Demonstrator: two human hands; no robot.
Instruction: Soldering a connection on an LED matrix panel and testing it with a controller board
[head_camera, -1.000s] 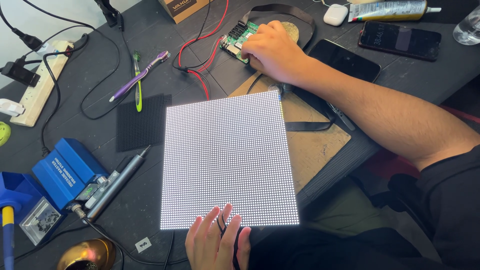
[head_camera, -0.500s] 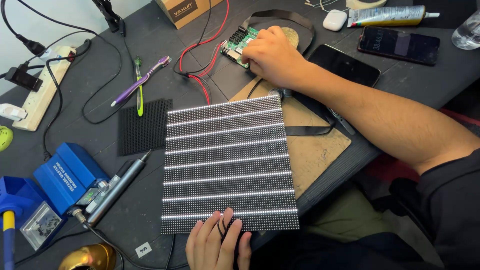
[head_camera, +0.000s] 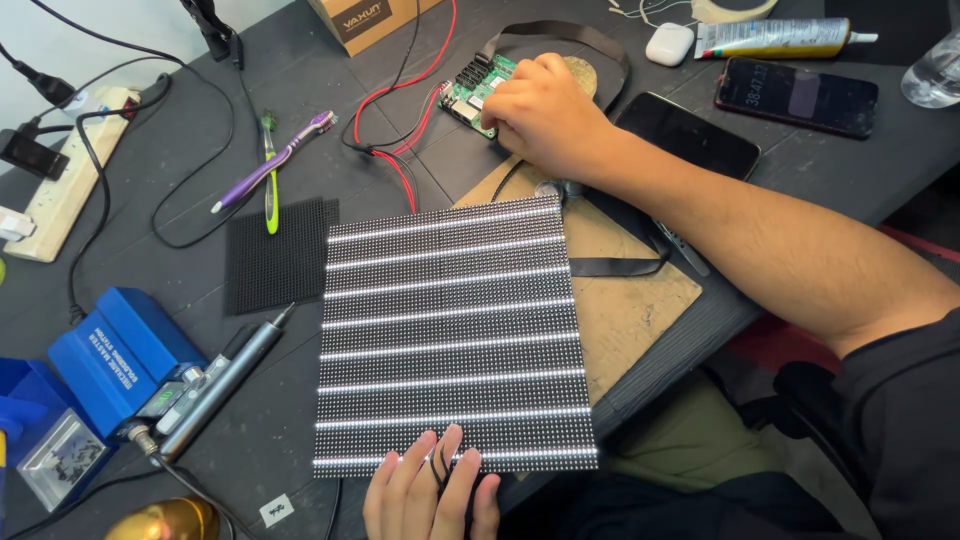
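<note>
A square LED matrix panel (head_camera: 455, 340) lies flat on the dark table, lit in thin horizontal white stripes. My left hand (head_camera: 432, 495) rests flat on its near edge, fingers together, with a thin black wire across them. My right hand (head_camera: 543, 112) reaches far forward and presses its curled fingers on a small green circuit board (head_camera: 470, 92). Red and black wires (head_camera: 400, 110) run from that board toward the panel.
A smaller unlit dark panel (head_camera: 278, 255), two toothbrushes (head_camera: 268, 165), a blue tool station (head_camera: 120, 355) with a grey pen tool (head_camera: 218, 380), a power strip (head_camera: 62, 190), two phones (head_camera: 795, 95), a glue tube (head_camera: 775, 38), a cardboard box (head_camera: 365, 18) and a brown board (head_camera: 630, 300) surround the panel.
The panel went from fully white to horizontal white stripes on dark. My right hand stays on the green board and my left hand stays at the panel's near edge.
</note>
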